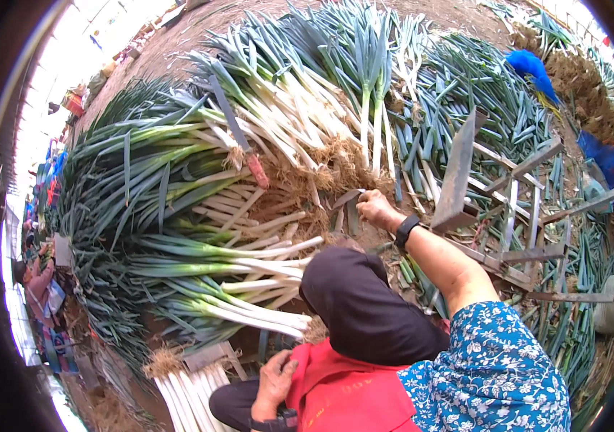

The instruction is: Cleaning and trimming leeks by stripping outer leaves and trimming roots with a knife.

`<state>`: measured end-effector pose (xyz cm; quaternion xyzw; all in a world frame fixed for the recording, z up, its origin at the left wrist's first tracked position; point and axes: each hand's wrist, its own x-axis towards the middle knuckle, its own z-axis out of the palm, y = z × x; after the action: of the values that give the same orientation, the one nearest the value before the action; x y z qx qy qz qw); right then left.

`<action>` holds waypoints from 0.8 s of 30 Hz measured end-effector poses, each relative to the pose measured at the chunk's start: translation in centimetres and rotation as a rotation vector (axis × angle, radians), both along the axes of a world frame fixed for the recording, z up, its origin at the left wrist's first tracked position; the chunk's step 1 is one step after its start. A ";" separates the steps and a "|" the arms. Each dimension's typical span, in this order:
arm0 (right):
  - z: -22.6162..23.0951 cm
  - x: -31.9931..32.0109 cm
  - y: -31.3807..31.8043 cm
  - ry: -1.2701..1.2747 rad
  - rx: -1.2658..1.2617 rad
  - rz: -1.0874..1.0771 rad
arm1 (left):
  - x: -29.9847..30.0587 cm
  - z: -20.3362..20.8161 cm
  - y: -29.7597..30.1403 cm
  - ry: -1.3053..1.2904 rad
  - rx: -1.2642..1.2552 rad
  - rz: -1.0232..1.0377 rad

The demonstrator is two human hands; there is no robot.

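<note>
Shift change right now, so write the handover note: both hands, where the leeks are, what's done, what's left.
Right hand: grip closed on a small blade, over the root scraps.
Left hand: empty, resting on the red apron.
Leeks: piled ahead, roots toward the person; a red-handled knife lies on them.
Done: a bundle of clean white stalks at lower left.
Left: most of the pile appears to have its roots on.

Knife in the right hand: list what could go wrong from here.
1. The right hand holds the knife over the leek roots; a slip could nick the white stalks.
2. The upright metal blade on the frame stands beside that forearm; swinging back could graze it.
</note>
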<state>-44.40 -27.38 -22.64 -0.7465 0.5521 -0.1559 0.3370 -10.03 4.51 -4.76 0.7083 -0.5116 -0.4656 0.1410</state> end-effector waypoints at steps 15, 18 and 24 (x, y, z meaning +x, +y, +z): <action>-9.3 -3.8 -15.1 -0.134 0.130 -1.021 | -4.0 -6.8 -11.4 -0.026 0.437 0.042; -13.1 -6.3 -17.4 -0.072 0.199 -0.968 | -4.5 -7.5 -13.5 -0.026 0.462 -0.024; -8.2 -5.3 -16.6 -0.876 0.306 -1.242 | -5.1 -6.9 -15.5 -0.021 0.386 -0.118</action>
<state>-49.68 -43.97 -30.85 -0.1155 0.7012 -0.5193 0.4747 -15.13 -10.94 -11.68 0.6958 -0.4549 -0.5550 -0.0306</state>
